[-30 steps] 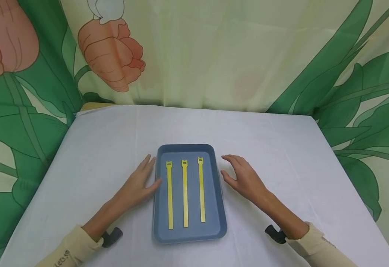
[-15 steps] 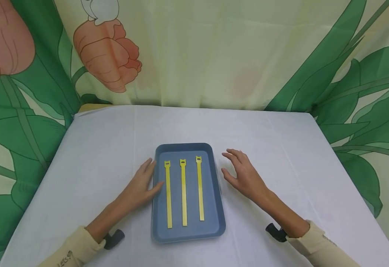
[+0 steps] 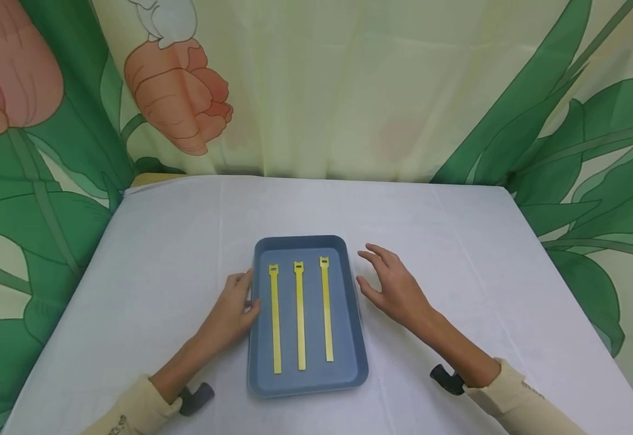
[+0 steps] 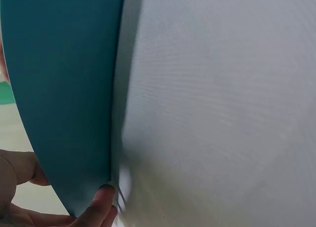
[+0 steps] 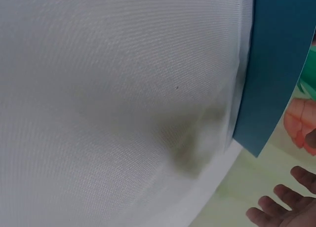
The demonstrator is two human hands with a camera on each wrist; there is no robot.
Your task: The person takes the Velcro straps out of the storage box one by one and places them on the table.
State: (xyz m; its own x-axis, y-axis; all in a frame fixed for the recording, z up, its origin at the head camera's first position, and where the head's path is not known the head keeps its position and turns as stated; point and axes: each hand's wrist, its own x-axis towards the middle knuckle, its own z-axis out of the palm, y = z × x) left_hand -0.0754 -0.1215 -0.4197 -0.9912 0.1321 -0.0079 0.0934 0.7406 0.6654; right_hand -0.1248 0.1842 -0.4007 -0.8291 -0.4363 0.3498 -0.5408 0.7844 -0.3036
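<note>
Since the earlier frames, we see that the left hand [image 3: 229,309] has curled its fingers in, and it now grips the left side of the blue tray [image 3: 314,320], thumb at the rim. Our right hand [image 3: 398,290] hangs loose, holding nothing, near the tray's right edge. We see three yellow straps [image 3: 301,317] inside (slotted heads at the far end), the tray lying on the near part of the white cloth [image 3: 316,208].

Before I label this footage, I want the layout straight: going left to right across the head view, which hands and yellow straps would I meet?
Left hand, left yellow strap, middle yellow strap, right yellow strap, right hand.
</note>
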